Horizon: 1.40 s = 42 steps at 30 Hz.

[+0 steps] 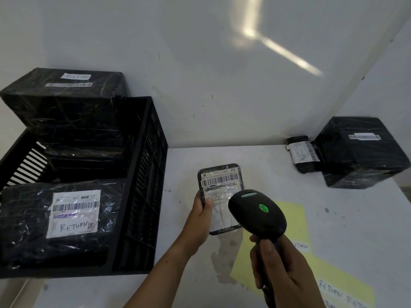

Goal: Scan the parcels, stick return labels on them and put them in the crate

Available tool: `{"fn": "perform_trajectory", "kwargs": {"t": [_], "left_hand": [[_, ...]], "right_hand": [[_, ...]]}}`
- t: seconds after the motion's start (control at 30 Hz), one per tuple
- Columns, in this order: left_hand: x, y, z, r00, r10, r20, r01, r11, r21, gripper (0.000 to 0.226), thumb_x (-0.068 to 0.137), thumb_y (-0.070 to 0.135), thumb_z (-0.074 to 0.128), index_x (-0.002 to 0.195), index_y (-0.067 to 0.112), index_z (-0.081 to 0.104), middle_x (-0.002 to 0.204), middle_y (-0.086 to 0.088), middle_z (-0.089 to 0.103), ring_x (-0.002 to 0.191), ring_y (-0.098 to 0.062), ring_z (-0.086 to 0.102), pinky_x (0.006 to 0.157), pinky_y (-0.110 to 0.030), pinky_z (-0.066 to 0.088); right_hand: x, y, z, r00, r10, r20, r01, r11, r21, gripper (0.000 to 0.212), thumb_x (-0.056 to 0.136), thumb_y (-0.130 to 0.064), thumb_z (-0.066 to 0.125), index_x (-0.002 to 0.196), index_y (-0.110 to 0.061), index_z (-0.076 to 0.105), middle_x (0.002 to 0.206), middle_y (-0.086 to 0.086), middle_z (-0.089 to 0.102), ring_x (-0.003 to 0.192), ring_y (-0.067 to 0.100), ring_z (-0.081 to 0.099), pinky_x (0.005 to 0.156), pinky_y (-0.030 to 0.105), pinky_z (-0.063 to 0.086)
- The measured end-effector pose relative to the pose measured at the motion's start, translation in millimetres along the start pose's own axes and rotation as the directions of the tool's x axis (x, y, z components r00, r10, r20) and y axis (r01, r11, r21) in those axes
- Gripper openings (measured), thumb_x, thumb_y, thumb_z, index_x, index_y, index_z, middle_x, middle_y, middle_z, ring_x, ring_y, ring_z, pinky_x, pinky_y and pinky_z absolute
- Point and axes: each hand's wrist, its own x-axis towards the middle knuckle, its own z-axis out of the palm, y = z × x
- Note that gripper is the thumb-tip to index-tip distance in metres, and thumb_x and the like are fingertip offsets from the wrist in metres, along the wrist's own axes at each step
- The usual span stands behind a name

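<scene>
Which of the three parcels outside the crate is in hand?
The small flat parcel, gripped by the left hand with the scanner aimed at it; the pouch and the large box sit untouched, far right.

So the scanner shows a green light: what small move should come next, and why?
Probably lower the scanner and reach the right hand to a RETURN label on the yellow sheet: the parcel in the left hand shows no such label yet.

Bare table (255,156) between crate (144,174) and boxed parcel (360,152) — open passage.
</scene>
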Motion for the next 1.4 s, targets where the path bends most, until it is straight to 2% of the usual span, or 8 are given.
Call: {"fn": "perform_trajectory", "kwargs": {"t": [0.13, 0.27, 0.73, 0.97, 1.07, 1.13, 1.23, 1.4], "left_hand": [[4, -13, -1, 0.998, -0.054, 0.025, 0.053, 0.998, 0.016, 0.03, 0.11, 0.034, 0.034, 0.138, 0.046, 0.034, 0.131, 0.025, 0.054, 0.114, 0.012, 0.05, 0.083, -0.009, 0.044], [14, -36, 3, 0.994, -0.104, -0.026, 0.107, 0.982, 0.157, 0.037, 0.109, 0.036, 0.033, 0.146, 0.031, 0.031, 0.135, 0.009, 0.054, 0.115, -0.008, 0.054, 0.094, -0.026, 0.043], [52, -83, 29, 0.988, -0.073, -0.137, 0.126, 0.89, 0.437, 0.035, 0.109, 0.033, 0.031, 0.13, 0.016, 0.053, 0.13, 0.0, 0.054, 0.116, -0.014, 0.054, 0.092, -0.022, 0.041], [49, -104, 32, 0.978, 0.013, -0.207, 0.083, 0.89, 0.449, 0.027, 0.105, 0.03, 0.039, 0.123, 0.026, 0.059, 0.122, 0.004, 0.065, 0.11, -0.014, 0.061, 0.099, -0.04, 0.052], [25, -95, 40, 0.909, 0.294, -0.295, -0.032, 0.755, 0.655, 0.035, 0.104, 0.027, 0.045, 0.138, 0.018, 0.048, 0.138, 0.001, 0.05, 0.127, -0.018, 0.046, 0.111, -0.035, 0.033], [-5, -86, 61, 0.867, 0.489, -0.096, -0.276, 0.632, 0.724, 0.035, 0.102, 0.022, 0.048, 0.136, 0.016, 0.05, 0.137, 0.004, 0.049, 0.129, -0.012, 0.043, 0.112, -0.031, 0.031], [-44, -105, 104, 0.832, 0.454, 0.319, -0.533, 0.495, 0.686, 0.045, 0.09, 0.006, 0.056, 0.133, 0.015, 0.056, 0.141, 0.001, 0.05, 0.132, -0.016, 0.044, 0.114, -0.032, 0.034], [-41, -159, 149, 0.886, 0.258, 0.386, -0.461, 0.393, 0.796, 0.066, 0.092, 0.011, 0.04, 0.157, 0.005, 0.027, 0.167, -0.013, 0.017, 0.154, -0.031, 0.018, 0.12, -0.046, 0.03]], "right_hand": [[35, 25, -19, 0.995, 0.082, -0.06, -0.086, 0.994, -0.062, 0.015, 0.096, -0.038, 0.058, 0.11, -0.036, 0.054, 0.076, 0.01, 0.061, 0.055, 0.013, 0.052, 0.053, 0.028, 0.042], [108, 78, -61, 0.992, 0.098, -0.083, -0.122, 0.922, -0.368, 0.049, 0.096, -0.011, 0.056, 0.127, -0.035, 0.028, 0.09, 0.009, 0.056, 0.062, 0.021, 0.053, 0.053, 0.028, 0.042], [196, 224, -155, 0.993, -0.07, -0.096, -0.059, 0.409, -0.91, 0.075, 0.079, -0.01, 0.066, 0.146, -0.004, 0.034, 0.116, 0.02, 0.054, 0.095, 0.04, 0.053, 0.077, 0.044, 0.041], [193, 245, -161, 0.985, -0.121, -0.127, -0.058, 0.46, -0.886, 0.084, 0.082, -0.018, 0.068, 0.153, -0.006, 0.026, 0.135, 0.021, 0.047, 0.11, 0.042, 0.049, 0.088, 0.051, 0.042], [173, 228, -155, 0.952, -0.297, -0.076, 0.09, 0.506, -0.858, 0.072, 0.085, -0.022, 0.068, 0.149, -0.011, 0.036, 0.146, 0.012, 0.041, 0.127, 0.035, 0.043, 0.104, 0.047, 0.034], [152, 224, -148, 0.913, -0.392, 0.108, 0.314, 0.51, -0.801, 0.049, 0.088, -0.014, 0.068, 0.135, -0.014, 0.054, 0.139, 0.006, 0.051, 0.126, 0.028, 0.048, 0.104, 0.038, 0.035], [130, 240, -138, 0.881, -0.37, 0.295, 0.461, 0.525, -0.716, 0.03, 0.088, -0.008, 0.068, 0.117, -0.015, 0.067, 0.13, 0.0, 0.059, 0.121, 0.02, 0.054, 0.1, 0.035, 0.045], [140, 273, -136, 0.867, -0.333, 0.371, 0.498, 0.562, -0.66, 0.031, 0.087, -0.003, 0.071, 0.117, -0.012, 0.069, 0.121, 0.004, 0.061, 0.111, 0.025, 0.057, 0.092, 0.04, 0.049]]}}
